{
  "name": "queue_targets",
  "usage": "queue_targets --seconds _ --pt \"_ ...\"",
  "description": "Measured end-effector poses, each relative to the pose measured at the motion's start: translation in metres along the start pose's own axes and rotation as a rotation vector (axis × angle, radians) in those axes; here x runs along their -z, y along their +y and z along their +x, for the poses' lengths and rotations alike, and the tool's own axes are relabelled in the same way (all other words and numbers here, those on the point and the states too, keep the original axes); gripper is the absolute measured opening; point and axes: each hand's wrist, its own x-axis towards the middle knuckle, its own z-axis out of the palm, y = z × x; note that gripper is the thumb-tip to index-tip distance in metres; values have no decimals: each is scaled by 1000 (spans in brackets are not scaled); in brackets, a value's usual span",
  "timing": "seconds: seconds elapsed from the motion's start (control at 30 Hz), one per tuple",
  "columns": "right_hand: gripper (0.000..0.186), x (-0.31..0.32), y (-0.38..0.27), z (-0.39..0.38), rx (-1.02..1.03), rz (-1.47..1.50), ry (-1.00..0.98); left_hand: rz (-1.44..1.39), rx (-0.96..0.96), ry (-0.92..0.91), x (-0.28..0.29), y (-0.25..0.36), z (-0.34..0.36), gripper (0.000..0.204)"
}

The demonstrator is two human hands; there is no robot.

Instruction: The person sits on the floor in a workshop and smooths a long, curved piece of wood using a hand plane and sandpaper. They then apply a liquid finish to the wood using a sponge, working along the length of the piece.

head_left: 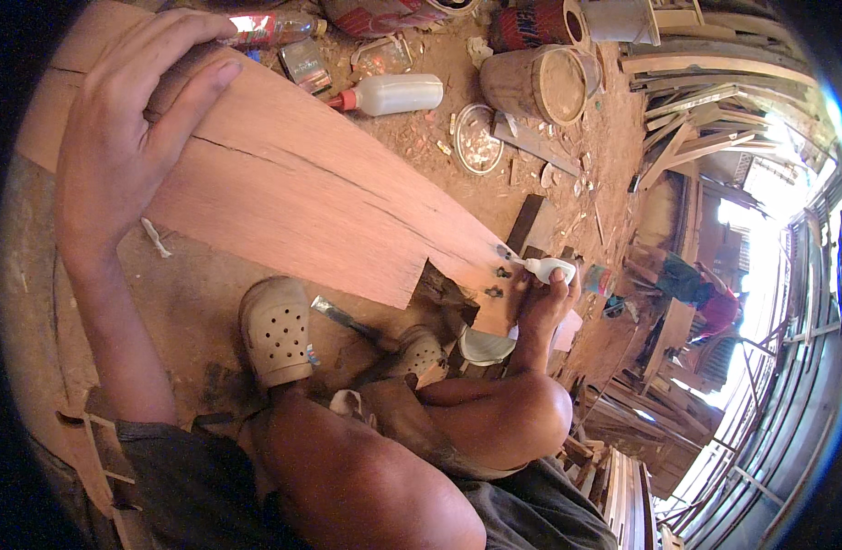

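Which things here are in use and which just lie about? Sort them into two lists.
In use:
left hand steadying the reddish wooden board
right hand squeezing a small white glue bottle at the board's far end

Lying about:
large white bottle with red cap
wooden bucket
round metal lid
chisel by the beige clogs

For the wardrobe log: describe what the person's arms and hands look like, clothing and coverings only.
Both forearms are bare, with no sleeves in view. The left hand and the right hand wear no gloves, and no rings, watch or bands can be made out on either. Lower down, the person wears dark shorts and pale perforated clogs.
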Motion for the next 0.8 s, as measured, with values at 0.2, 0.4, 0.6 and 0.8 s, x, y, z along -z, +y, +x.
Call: queue_targets --seconds 0.2,0.4,0.6,0.8 --pt "27 1 10 0 -3 20 136 -60 5 -12 2 5 4 28" --pt "51 18 14 0 -72 9 22 -54 0 -8 3 4 4 27" --pt "54 10 11 -3 -116 11 138 -38 -19 -1 4 4 4 27" --pt "46 7 3 -3 -107 55 66 -29 -36 -4 4 3 6 28"
